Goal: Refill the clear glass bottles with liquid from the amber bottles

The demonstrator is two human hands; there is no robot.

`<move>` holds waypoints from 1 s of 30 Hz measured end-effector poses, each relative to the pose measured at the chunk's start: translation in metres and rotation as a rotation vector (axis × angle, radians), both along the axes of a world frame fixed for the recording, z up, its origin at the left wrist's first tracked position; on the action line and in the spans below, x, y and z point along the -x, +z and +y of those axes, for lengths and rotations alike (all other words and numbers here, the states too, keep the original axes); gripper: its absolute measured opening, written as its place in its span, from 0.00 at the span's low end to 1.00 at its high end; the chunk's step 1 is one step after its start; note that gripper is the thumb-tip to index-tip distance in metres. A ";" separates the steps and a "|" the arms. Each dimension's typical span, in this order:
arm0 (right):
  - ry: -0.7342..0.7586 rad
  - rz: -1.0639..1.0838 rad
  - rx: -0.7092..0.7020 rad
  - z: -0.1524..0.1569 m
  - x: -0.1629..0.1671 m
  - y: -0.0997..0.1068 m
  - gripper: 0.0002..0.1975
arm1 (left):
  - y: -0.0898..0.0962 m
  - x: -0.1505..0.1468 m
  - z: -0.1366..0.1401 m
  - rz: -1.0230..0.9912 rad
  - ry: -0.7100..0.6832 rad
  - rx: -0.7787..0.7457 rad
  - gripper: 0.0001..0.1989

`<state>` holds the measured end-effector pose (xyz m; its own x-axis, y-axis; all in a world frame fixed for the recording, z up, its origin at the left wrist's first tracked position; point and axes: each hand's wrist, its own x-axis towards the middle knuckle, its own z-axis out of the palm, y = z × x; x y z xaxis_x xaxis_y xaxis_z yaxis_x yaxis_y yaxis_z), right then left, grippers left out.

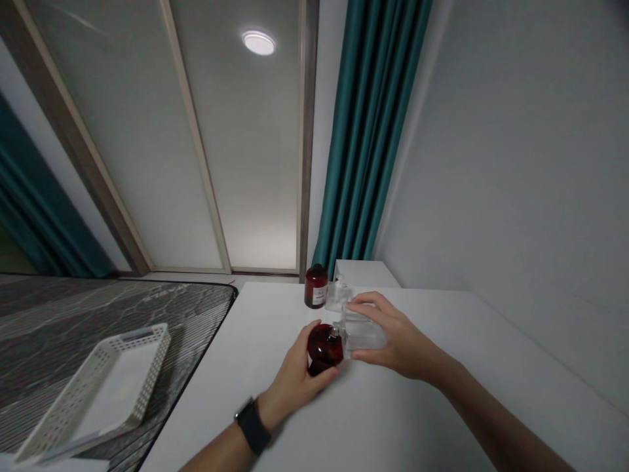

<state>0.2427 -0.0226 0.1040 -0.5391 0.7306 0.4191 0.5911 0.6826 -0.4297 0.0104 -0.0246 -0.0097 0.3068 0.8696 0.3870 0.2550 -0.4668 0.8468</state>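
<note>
My left hand (299, 367) is closed round a dark red-brown glass bottle (325, 345) on the white table (236, 393). My right hand (393, 334) grips a clear glass bottle (364, 332), tipped onto its side with the neck pointing left. That neck meets the top of the brown bottle; whether liquid passes between them cannot be made out. Just beyond my hands stands a second red-brown bottle (316, 286) with a dark cap and a pale label. Beside it is another clear glass item (339, 293), partly hidden behind the tipped bottle.
A white box-like stand (366, 272) rises behind the table's far edge. To the left, a white perforated basket (98, 387) lies on a grey patterned mattress-like surface (191, 328). A grey wall (515, 164) borders the right, and a teal curtain (373, 131) hangs at the back.
</note>
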 end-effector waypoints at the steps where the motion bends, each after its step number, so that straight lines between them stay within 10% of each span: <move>1: 0.003 0.000 -0.002 0.000 0.000 0.000 0.34 | 0.000 0.000 0.000 0.001 -0.001 0.000 0.39; 30: -0.003 -0.024 -0.003 -0.001 0.001 0.003 0.34 | 0.002 -0.001 -0.001 0.011 -0.031 0.047 0.39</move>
<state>0.2422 -0.0236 0.1070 -0.5467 0.7310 0.4084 0.6035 0.6821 -0.4129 0.0114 -0.0260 -0.0075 0.3381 0.8767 0.3422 0.2507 -0.4344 0.8651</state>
